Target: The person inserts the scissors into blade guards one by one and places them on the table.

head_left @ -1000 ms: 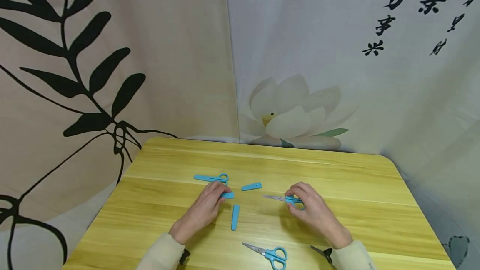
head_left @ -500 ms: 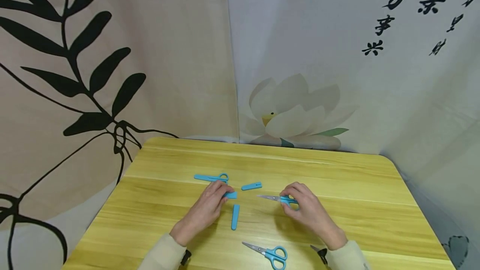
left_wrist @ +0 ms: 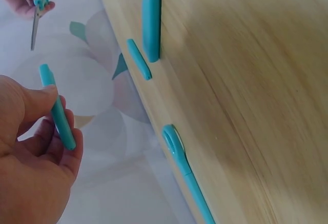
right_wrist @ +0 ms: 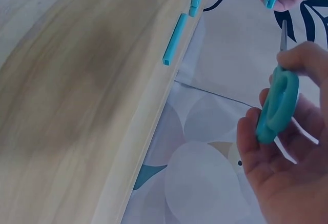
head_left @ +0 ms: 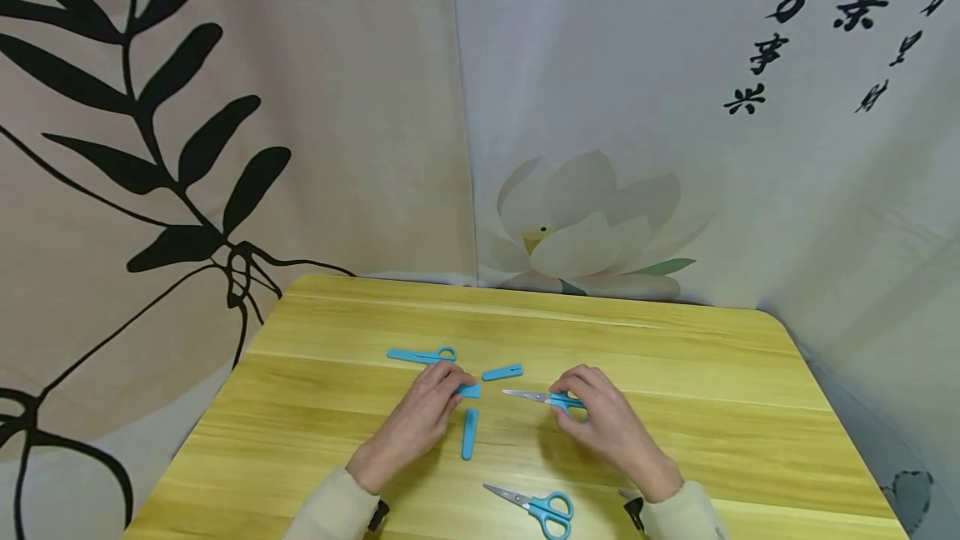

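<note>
My left hand (head_left: pixel 420 419) pinches a light blue scissors cover (head_left: pixel 470 391) between thumb and fingers above the table; in the left wrist view the cover (left_wrist: pixel 62 124) is slim and tapered. My right hand (head_left: pixel 618 440) holds a pair of scissors (head_left: pixel 528 396) by its blue handles. The bare blades are closed together and point left at the cover, with a small gap between them. In the right wrist view the thumb lies along the scissors (right_wrist: pixel 281 103) near the base of the blades.
Farther back lie covered scissors (head_left: pixel 416 355) and a loose blue cover (head_left: pixel 502 372). Another cover (head_left: pixel 469 435) lies between my hands. Uncovered scissors (head_left: pixel 551 511) lie near the front. A metal blade tip (head_left: pixel 627 494) shows beside the right wrist, the rest hidden. Curtains hang behind the table (head_left: pixel 712 373).
My right hand has moved left with the scissors. My left hand has shifted slightly right with the cover, so the blade tips and the cover are closer together. The things on the table stay put.
</note>
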`<act>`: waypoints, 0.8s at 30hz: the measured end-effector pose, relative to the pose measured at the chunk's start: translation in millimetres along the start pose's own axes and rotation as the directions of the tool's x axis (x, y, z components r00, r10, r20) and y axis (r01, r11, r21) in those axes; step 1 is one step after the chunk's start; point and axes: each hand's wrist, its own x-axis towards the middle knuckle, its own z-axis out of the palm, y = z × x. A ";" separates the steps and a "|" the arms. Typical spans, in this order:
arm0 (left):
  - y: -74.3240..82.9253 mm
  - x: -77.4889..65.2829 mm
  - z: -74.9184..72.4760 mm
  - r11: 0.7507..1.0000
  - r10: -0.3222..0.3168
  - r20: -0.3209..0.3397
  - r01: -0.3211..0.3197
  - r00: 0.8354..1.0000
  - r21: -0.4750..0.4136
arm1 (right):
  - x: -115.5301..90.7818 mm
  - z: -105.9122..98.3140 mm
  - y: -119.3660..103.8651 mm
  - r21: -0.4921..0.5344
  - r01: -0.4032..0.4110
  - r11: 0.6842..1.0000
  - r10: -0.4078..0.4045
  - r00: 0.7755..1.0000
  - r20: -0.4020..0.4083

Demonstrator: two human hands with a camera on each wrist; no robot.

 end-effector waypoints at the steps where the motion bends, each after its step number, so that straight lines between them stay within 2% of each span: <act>1: 0.3 0.3 -0.1 1.000 0.004 -0.003 -0.004 1.000 0.000 | 0.5 0.1 -0.8 0.000 0.000 1.000 0.000 1.000 0.002; 8: 0.5 1.1 1.6 0.999 0.030 -0.026 -0.029 0.999 0.021 | 3.2 2.3 -5.3 -0.009 0.017 1.000 -0.017 1.000 0.004; 18: 4.5 2.8 0.3 1.000 0.004 0.002 -0.004 1.000 0.003 | 5.4 5.9 -8.7 -0.020 0.020 1.000 -0.019 1.000 0.013; 24: 6.1 3.7 0.7 1.000 0.009 -0.004 -0.009 1.000 0.006 | 6.7 7.4 -9.6 -0.027 0.010 1.000 -0.010 1.000 0.016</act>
